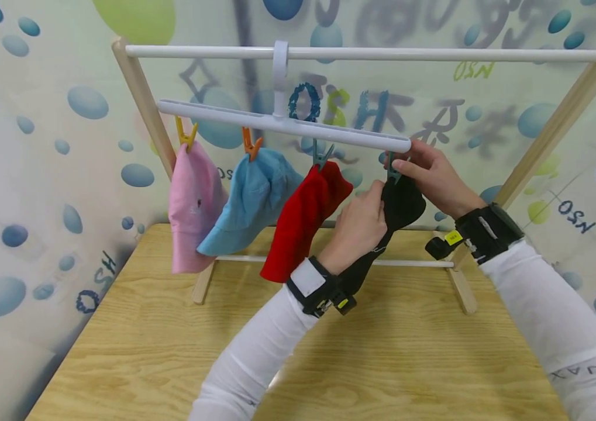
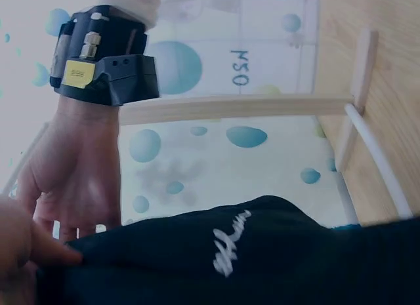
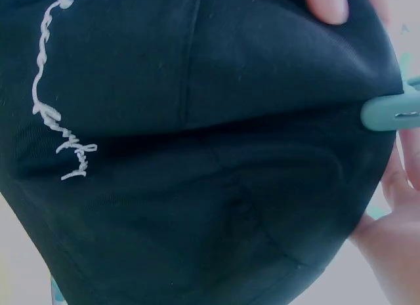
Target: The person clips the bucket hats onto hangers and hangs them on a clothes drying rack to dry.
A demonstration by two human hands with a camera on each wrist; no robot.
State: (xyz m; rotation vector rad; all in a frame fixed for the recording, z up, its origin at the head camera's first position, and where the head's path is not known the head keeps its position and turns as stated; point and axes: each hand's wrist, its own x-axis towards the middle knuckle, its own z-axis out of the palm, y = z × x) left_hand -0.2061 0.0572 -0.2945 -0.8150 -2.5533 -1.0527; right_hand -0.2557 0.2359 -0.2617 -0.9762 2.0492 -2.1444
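A black bucket hat (image 1: 405, 204) with white stitched lettering hangs at the right end of a white hanger (image 1: 276, 124). My left hand (image 1: 358, 228) pinches its fabric near the top, with a fingertip (image 3: 328, 4) on the cloth in the right wrist view. My right hand (image 1: 440, 181) pinches a teal clothespin (image 1: 393, 168), thumb in front, other fingers partly hidden behind the hanger's end. In the right wrist view the clothespin's tip (image 3: 380, 113) overlaps the hat's edge. Left of it hang a red hat (image 1: 305, 225), a light blue hat (image 1: 255, 199) and a pink hat (image 1: 195, 210).
Yellow (image 1: 186, 135), orange (image 1: 251, 146) and teal (image 1: 321, 155) clothespins carry the other hats. The hanger hooks over the white top bar (image 1: 434, 55) of a wooden-legged rack (image 1: 561, 126), tilting down to the right. Below is a wood-grain table (image 1: 382, 351); a patterned backdrop stands behind.
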